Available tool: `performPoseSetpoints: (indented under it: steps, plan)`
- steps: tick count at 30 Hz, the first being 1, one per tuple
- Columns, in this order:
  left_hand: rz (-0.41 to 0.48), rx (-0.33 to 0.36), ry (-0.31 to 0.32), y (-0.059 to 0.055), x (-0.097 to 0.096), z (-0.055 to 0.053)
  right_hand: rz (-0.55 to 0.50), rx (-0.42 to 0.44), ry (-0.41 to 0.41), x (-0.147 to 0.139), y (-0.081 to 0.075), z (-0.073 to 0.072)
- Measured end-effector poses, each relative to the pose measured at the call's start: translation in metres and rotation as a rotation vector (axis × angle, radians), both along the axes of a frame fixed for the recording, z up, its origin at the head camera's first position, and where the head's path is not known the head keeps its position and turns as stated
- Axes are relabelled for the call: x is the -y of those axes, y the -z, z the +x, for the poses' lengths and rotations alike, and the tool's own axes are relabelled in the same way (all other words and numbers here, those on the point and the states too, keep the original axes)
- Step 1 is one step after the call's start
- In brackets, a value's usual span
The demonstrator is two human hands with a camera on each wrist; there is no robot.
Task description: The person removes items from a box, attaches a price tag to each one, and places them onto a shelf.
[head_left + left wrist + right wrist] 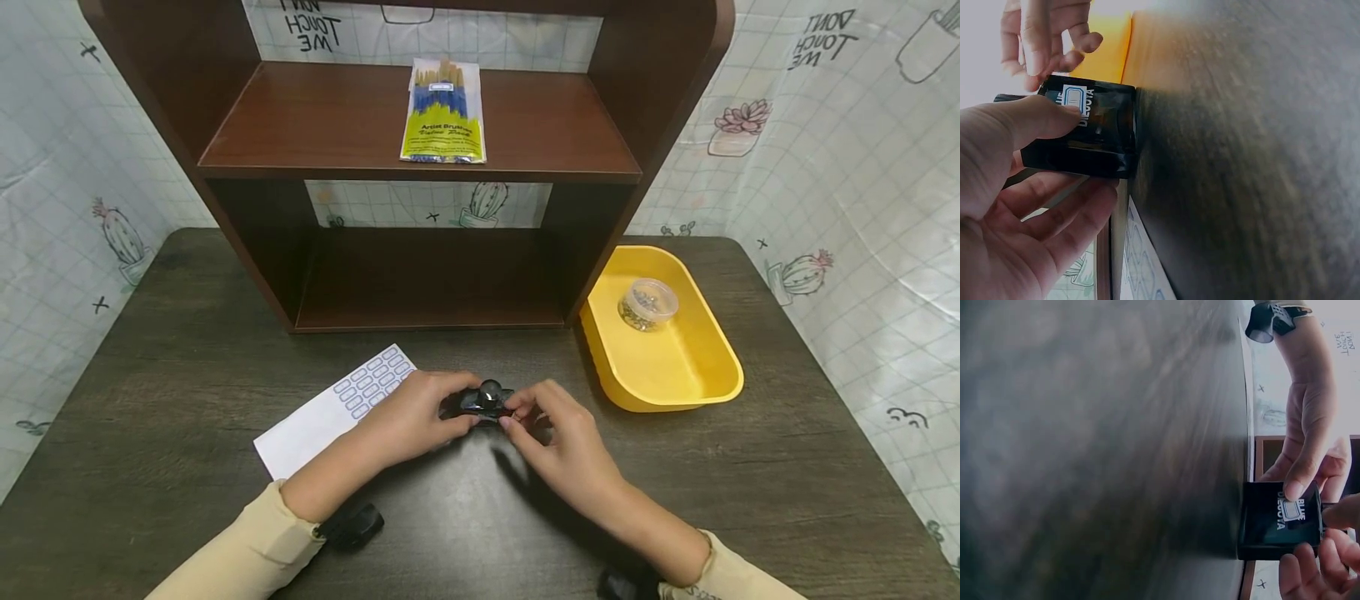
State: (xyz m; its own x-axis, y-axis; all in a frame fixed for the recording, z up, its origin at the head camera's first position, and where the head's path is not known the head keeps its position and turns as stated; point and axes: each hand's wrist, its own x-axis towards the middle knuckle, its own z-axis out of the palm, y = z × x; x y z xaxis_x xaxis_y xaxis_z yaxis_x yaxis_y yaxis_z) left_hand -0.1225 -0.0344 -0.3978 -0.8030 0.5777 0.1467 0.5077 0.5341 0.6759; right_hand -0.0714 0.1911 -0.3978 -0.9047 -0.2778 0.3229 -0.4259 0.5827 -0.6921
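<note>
A dark glass perfume-style bottle (472, 405) with a round black cap (491, 391) stands upright on the table. White lettering and a small blue-framed white label (1074, 99) show on its front, also visible in the right wrist view. My left hand (420, 417) grips the bottle from the left, thumb (1297, 481) against its front beside the label and fingers behind. At its upper right edge, my right hand (558, 433) pinches with thumb and index fingertips; its other fingers are curled. Behind my left forearm lies a white sheet (315, 425) printed with blue-framed labels.
A dark brown shelf unit (420, 327) stands at the back, with a pack of artist brushes (444, 117) on its upper board. To the right, a yellow tray (697, 358) holds a clear round tub (648, 303) of small bits. Patterned sheeting surrounds the dark table (150, 400).
</note>
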Motion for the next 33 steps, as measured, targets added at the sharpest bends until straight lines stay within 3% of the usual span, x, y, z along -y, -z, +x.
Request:
performPoseSetpoints:
  steps: [10, 26, 33]
  plan:
    - [-0.004, 0.035, -0.008, -0.001, 0.001, 0.001, 0.163, 0.035, -0.034, 0.002, 0.0, -0.012]
    - [0.0, 0.035, -0.002, -0.002, 0.0, 0.002, 0.201, 0.053, -0.067, 0.0, -0.007, -0.019]
    - [0.04, 0.105, 0.003, -0.004, 0.01, 0.001, 0.2, 0.081, -0.088, -0.001, -0.01, -0.021]
